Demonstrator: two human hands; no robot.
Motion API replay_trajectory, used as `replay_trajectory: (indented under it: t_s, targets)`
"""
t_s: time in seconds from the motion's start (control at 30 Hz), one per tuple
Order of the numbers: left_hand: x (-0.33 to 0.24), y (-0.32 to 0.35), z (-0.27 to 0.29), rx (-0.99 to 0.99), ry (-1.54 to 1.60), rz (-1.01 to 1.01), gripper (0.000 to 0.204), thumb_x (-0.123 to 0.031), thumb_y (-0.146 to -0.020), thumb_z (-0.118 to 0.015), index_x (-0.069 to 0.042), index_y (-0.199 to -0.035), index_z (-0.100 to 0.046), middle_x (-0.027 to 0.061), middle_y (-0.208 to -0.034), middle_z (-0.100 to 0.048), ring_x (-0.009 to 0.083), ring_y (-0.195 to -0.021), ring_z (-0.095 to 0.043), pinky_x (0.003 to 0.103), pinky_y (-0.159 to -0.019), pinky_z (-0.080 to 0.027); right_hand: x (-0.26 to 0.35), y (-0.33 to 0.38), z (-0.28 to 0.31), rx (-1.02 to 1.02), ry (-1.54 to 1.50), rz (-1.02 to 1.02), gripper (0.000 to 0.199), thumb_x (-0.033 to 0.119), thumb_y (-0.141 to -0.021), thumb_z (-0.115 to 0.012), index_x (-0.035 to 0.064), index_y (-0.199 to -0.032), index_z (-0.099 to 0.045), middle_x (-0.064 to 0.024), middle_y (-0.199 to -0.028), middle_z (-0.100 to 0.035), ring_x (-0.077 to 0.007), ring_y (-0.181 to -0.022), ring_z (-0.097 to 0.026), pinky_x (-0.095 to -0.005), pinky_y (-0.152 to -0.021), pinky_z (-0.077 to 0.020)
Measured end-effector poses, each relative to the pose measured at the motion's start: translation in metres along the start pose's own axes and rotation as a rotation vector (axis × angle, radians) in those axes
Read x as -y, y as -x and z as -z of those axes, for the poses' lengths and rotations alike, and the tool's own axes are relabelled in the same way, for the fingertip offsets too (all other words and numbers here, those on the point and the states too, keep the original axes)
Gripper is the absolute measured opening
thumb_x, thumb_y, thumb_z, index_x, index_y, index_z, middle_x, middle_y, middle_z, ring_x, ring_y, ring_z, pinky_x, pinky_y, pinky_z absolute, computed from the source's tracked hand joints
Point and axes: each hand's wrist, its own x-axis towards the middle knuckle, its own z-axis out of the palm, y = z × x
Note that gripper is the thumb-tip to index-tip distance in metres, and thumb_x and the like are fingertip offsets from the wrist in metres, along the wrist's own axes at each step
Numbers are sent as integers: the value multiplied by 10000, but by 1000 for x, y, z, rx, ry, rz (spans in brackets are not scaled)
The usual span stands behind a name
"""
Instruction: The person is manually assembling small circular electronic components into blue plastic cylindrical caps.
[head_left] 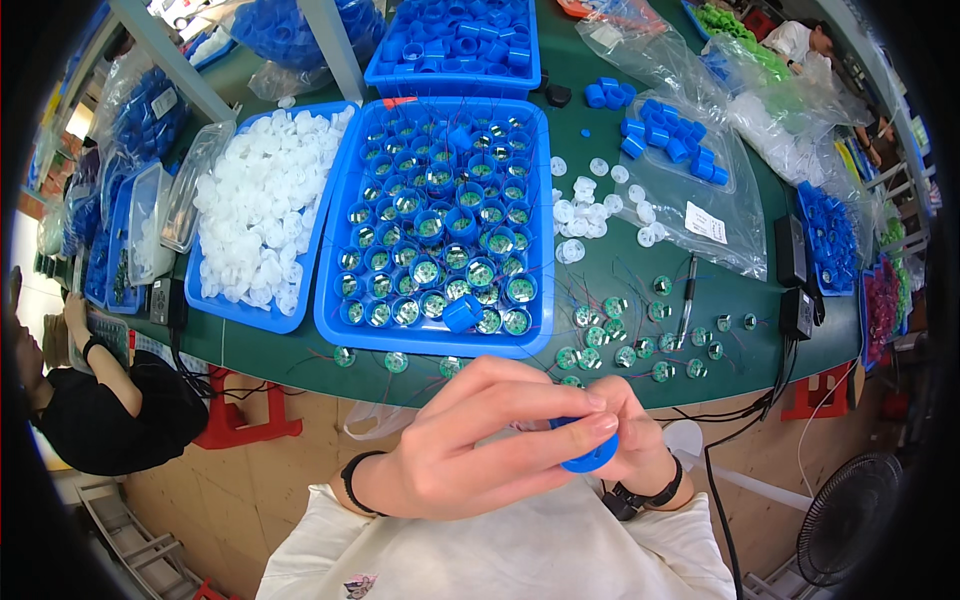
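Two bare hands close on a single blue cup [592, 460], held on the near side and just to the right of the large blue tray [430, 345], off the edge of the green worktable [255, 350]. The left hand [475, 440] reaches across with fingers narrowed against the cup; the right hand [637, 440] grips it from the opposite side, some of its fingertips hidden. Whether anything sits inside the cup cannot be told.

The step in hand appears to be close fingerwork on this one piece — pressing or seating, by the look of the grip. The next move seems to call for a steady right hand and even pressure from the left, with care for any thin wires.

The large tray is packed with upright blue cups, many showing a green circuit board [517, 321] and fine wires; one cup [463, 313] lies tipped near its front. Left of that tray, a second blue tray [245, 316] is heaped with translucent white discs [260, 210]. Beyond it, a third tray [450, 86] brims with blue cups [465, 45]. To its right are scattered white discs [585, 210], loose boards [625, 356] and a pen [688, 300] — and, farther back, more cups [672, 130] on clear plastic.
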Motion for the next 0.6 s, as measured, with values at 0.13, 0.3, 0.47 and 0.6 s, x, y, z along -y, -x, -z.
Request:
replay_trajectory:
  t_s: [0.13, 0.3, 0.47, 0.6]
  targets:
    - [1, 0, -1, 6, 32, -31, 385, -65, -581, -840, -107, -940, -708, 28, -983, -655, 161, -765, -557, 263, -649, -450, -7, 2, 0, -10, -34, -11, 300, 93, -878, -573, -50, -1141, -580, -146, -1107, -533, -243, -1046, -523, -367, -870, -438]
    - [2, 5, 1, -4, 53, -7, 392, -72, -573, -844, -88, -938, -702, 57, -992, -656, 176, -767, -558, 268, -649, -451, -13, 2, -2, -30, -23, -16, 289, 120, -898, -577, -29, -1145, -578, -136, -1137, -535, -237, -1047, -535, -369, -869, -449]
    - [-1, 3, -2, -47, 74, 33, 424, -93, -556, -861, -57, -936, -674, 93, -998, -651, 188, -780, -567, 278, -650, -449, -18, 3, 1, -114, -108, -64, 280, 153, -900, -589, -4, -1131, -580, -133, -1166, -570, -238, -1072, -559, -385, -887, -464]
    - [6, 10, -8, -131, 150, -9, 494, -114, -538, -879, -50, -964, -637, 103, -998, -645, 193, -787, -576, 292, -644, -444, -16, 1, -5, -142, -209, -78, 279, 168, -896, -599, 2, -1120, -583, -124, -1132, -593, -226, -1055, -570, -380, -892, -464]
